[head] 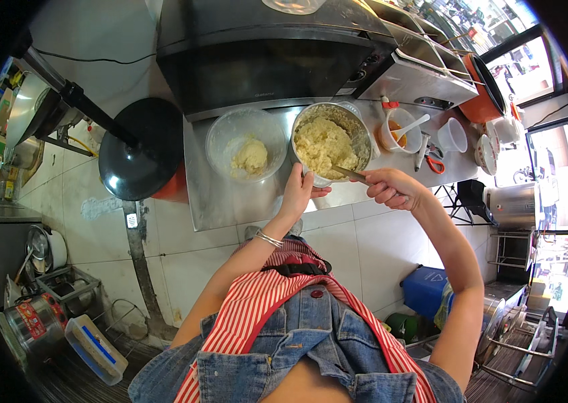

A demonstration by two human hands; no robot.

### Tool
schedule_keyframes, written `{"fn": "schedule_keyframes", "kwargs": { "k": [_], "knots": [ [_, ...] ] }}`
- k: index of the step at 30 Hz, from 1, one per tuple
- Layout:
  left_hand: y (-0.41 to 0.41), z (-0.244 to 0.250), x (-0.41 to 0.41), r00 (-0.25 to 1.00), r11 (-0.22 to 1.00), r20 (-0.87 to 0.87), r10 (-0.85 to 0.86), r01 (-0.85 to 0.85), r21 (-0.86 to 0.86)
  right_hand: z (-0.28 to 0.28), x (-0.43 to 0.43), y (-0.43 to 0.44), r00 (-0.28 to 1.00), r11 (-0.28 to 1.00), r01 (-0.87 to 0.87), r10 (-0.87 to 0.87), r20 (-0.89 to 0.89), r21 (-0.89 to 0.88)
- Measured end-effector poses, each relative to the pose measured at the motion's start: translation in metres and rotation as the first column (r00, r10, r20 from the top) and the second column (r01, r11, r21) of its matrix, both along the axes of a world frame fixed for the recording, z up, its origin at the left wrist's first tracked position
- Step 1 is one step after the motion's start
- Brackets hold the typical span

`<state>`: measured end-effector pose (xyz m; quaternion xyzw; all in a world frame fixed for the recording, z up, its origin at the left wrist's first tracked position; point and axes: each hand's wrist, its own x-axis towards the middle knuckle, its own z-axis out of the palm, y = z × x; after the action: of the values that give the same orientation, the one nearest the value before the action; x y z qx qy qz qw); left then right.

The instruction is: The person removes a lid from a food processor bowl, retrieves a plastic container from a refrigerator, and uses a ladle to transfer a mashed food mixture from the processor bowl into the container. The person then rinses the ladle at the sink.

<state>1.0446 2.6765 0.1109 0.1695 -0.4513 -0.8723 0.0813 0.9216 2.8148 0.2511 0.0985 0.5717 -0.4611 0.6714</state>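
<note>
A round metal pot (364,132) stands tilted toward me on the counter, filled with a pale yellow, lumpy mash or dough (325,142). My left hand (300,190) grips its near left side, thumb at the rim and fingers beneath. In my right hand (389,188) is the handle of a metal utensil (349,173); its working end is buried in the mash, so its kind cannot be told. Left of the pot sits a translucent plastic bowl (217,146) holding a smaller lump of the same pale mixture (251,156).
The steel counter (213,206) backs onto a black oven (264,70). To the right are a plastic tub (389,143) with orange contents and a white spoon (412,126), red-handled scissors (435,165) and a clear cup (452,135). A black round lid (138,151) stands left.
</note>
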Motion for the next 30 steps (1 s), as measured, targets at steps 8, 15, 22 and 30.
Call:
{"fn": "schedule_keyframes", "kwargs": {
  "k": [8, 15, 22, 30],
  "knots": [
    [0.003, -0.001, 0.001, 0.998, 0.999, -0.047, 0.031, -0.030, 0.030, -0.017, 0.004, 0.020, 0.952, 0.948, 0.244, -0.194, 0.238, -0.205],
    [0.012, 0.002, 0.003, 0.996, 0.990, -0.033, 0.083, -0.079, 0.118, -0.007, 0.007, 0.033, 0.920, 0.890, 0.373, -0.316, 0.233, -0.264],
    [-0.007, -0.006, 0.025, 0.998, 0.979, 0.046, -0.050, 0.040, 0.199, -0.003, 0.006, 0.034, 0.912, 0.870, 0.408, -0.372, 0.174, -0.278],
    [-0.065, -0.022, 0.087, 0.974, 0.980, 0.119, 0.192, -0.197, 0.037, 0.040, 0.036, 0.013, 0.936, 0.927, 0.252, -0.306, -0.171, -0.279]
  ]
}}
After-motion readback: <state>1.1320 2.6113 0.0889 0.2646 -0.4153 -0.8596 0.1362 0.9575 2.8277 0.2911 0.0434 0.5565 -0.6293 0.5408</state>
